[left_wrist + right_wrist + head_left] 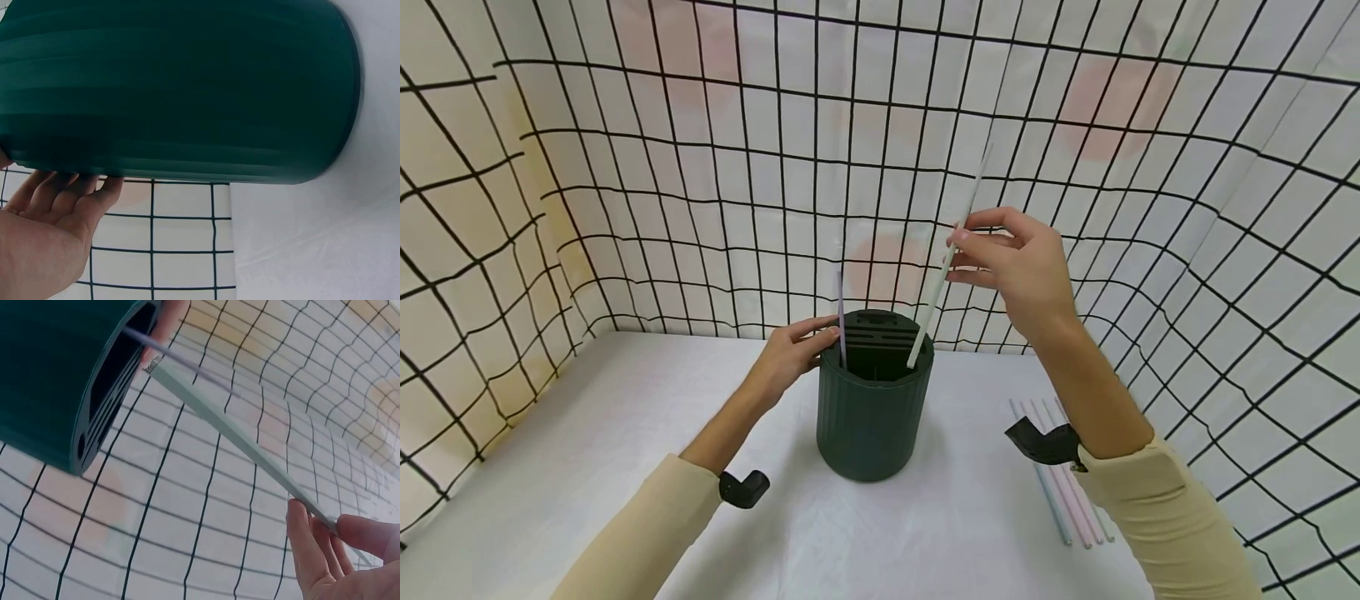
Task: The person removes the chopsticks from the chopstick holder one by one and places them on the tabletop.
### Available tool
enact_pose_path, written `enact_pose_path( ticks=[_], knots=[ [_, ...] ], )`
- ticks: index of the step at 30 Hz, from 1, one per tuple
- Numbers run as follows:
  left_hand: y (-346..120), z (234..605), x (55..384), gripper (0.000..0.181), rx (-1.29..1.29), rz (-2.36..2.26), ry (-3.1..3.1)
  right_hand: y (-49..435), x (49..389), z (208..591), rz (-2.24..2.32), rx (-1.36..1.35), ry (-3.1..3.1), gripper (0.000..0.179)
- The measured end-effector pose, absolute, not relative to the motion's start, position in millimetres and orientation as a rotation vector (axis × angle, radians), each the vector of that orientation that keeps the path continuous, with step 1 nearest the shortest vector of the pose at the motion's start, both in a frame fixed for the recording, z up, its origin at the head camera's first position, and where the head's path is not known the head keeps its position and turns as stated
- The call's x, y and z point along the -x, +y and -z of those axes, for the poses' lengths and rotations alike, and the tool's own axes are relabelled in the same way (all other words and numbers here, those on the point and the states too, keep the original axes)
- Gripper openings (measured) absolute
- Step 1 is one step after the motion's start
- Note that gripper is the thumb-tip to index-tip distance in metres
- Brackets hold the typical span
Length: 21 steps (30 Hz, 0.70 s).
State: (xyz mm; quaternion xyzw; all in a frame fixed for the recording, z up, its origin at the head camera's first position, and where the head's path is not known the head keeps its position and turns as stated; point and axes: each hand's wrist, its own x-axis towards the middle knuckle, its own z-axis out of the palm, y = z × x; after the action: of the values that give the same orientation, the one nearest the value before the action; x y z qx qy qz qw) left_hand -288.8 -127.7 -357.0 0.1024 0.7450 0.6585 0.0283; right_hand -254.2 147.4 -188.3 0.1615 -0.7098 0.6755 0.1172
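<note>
A dark green pen holder (872, 425) with slots and an open compartment stands upright on the table. At its upper left side, my left hand (793, 354) grips it, thumb near the rim and fingers around the far side; those fingers (100, 194) touch the wall in the left wrist view. Between thumb and fingertips, my right hand (1022, 258) pinches a long thin pale green stick (938, 287). The stick slants, its silvery lower end overlapping the holder's right rim in the head view. A purple stick (842, 325) stands inside the holder at the left.
Several pastel sticks (1063, 492), blue, pink and green, lie side by side on the white table (625, 417) under my right forearm. A black wire grid (752, 167) with white sheeting behind it encloses the table at the back and both sides.
</note>
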Motion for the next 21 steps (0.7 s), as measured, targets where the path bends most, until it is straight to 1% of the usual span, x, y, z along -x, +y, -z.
enact_pose_path(
  ticks=[5, 11, 21],
  knots=[
    [-129, 357, 289, 0.050, -0.318, -2.041, 2.291, 163, 253, 191, -1.940, -0.430, -2.095, 0.027],
    [-130, 357, 288, 0.050, -0.318, -2.046, 2.291, 183, 255, 204, -1.911, -0.341, -2.151, 0.029],
    [-128, 358, 287, 0.049, -0.312, -2.036, 2.296, 223, 264, 246, -1.883, -0.237, -2.271, 0.031]
  ],
)
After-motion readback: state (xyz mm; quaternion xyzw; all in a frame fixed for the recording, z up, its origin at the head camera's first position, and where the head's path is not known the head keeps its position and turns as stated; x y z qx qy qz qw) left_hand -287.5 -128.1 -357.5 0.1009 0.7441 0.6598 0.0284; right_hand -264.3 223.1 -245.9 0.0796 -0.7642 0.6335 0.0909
